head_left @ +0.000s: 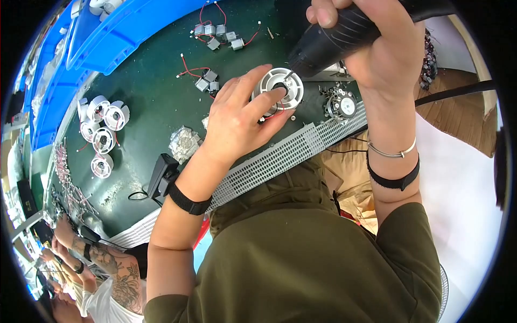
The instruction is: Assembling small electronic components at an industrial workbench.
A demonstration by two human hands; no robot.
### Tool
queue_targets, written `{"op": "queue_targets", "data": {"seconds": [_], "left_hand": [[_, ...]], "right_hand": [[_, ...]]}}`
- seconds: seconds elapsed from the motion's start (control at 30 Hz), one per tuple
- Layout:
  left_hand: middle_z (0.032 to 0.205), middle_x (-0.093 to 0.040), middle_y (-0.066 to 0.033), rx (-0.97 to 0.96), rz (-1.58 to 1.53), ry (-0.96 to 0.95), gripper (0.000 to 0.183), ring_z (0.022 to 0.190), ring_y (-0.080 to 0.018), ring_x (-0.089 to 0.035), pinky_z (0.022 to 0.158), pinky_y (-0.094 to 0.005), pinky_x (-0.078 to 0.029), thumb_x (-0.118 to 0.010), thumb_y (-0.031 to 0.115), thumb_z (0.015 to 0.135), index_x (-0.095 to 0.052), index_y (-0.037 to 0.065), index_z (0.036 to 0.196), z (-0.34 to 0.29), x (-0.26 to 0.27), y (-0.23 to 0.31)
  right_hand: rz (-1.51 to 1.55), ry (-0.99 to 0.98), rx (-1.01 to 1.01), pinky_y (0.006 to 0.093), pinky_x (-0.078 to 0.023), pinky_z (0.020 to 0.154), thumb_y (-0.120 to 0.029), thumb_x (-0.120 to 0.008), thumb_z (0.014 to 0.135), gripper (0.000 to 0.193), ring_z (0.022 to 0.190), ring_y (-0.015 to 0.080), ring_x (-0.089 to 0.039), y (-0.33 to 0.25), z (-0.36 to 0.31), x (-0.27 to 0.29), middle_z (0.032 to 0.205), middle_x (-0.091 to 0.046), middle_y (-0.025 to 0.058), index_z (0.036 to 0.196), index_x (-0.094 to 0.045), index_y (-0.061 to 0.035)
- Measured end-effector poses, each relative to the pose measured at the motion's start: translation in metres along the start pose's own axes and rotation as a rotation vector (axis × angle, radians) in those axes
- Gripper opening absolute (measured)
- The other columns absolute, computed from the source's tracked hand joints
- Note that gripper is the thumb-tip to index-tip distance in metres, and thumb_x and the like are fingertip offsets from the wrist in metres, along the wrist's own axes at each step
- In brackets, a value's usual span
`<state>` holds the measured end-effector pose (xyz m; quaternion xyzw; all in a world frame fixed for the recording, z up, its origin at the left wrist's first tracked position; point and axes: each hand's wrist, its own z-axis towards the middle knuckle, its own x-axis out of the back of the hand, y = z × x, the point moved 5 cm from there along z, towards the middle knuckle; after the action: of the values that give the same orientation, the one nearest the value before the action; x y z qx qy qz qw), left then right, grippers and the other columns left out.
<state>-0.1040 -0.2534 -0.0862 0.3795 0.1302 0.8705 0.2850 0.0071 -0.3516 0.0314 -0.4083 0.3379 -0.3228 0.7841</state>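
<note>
Scuffed green tabletop [151,116] below, left hand [235,121] clasps a spoked white plastic ring [293,90], right hand [385,56] grips a ribbed black driver [336,46].

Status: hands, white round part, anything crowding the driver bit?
Left hand holds white round part, index finger at its black centre. Right hand grips black driver, bit over the part, contact unclear. Index fingertip close to bit.

Count of items: wearer's hands, two, the left hand [236,117] and the right hand [393,54]; black power tool [333,47], one; white round housings [291,86], one at the left hand, at least six clustered farther left, overlap hiding the total; small motors [214,43], six beyond, three visible nearer; crumpled silvery lump [184,143], one; black straps [401,182], two; bracelet [396,154], one
</note>
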Motion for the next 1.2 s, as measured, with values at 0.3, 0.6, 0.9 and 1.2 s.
{"op": "queue_targets", "data": {"seconds": [0.3, 0.6, 0.9, 1.2], "left_hand": [[0.112, -0.059, -0.0141, 0.007, -0.016, 0.003, 0.028, 0.082, -0.0278, -0.061, 0.07, -0.0356, -0.051, -0.079, 0.02, 0.064, -0.067, 0.009, 0.087, -0.002, -0.002, -0.001], [0.112, -0.059, -0.0144, 0.041, -0.044, -0.014, 0.029, 0.083, -0.0288, -0.06, 0.069, -0.0358, -0.051, -0.079, 0.019, 0.064, -0.067, 0.009, 0.089, -0.001, -0.003, -0.001], [0.11, -0.059, -0.014, 0.055, -0.052, 0.03, 0.029, 0.083, -0.0289, -0.059, 0.07, -0.0361, -0.051, -0.079, 0.02, 0.063, -0.066, 0.009, 0.087, 0.001, -0.003, 0.0], [0.105, -0.058, -0.0146, 0.169, -0.129, 0.128, 0.044, 0.089, -0.0338, -0.059, 0.077, -0.0408, -0.049, -0.08, 0.018, 0.062, -0.055, 0.008, 0.097, 0.003, 0.009, -0.007]], "right_hand": [[0.008, -0.006, -0.002, 0.0303, -0.048, 0.054, -0.004, -0.062, 0.075, 0.047, 0.052, 0.018, -0.056, 0.002, -0.004, -0.001, 0.068, -0.057, 0.0095, 0.117, -0.042, 0.0079], [-0.066, -0.089, -0.057, 0.0261, -0.047, 0.053, 0.007, -0.06, 0.074, 0.041, 0.055, 0.0137, -0.055, 0.009, 0.001, -0.011, 0.07, -0.059, 0.008, 0.112, -0.045, 0.008], [-0.038, -0.033, 0.036, 0.0261, -0.046, 0.053, 0.011, -0.059, 0.075, 0.039, 0.057, 0.0153, -0.055, 0.016, -0.002, -0.006, 0.072, -0.058, 0.0097, 0.111, -0.044, 0.0069], [0.031, -0.308, 0.07, 0.0386, -0.043, 0.076, -0.013, -0.05, 0.088, 0.014, 0.073, 0.0199, -0.052, 0.007, 0.002, 0.001, 0.081, -0.05, 0.0083, 0.083, -0.051, -0.0002]]}}
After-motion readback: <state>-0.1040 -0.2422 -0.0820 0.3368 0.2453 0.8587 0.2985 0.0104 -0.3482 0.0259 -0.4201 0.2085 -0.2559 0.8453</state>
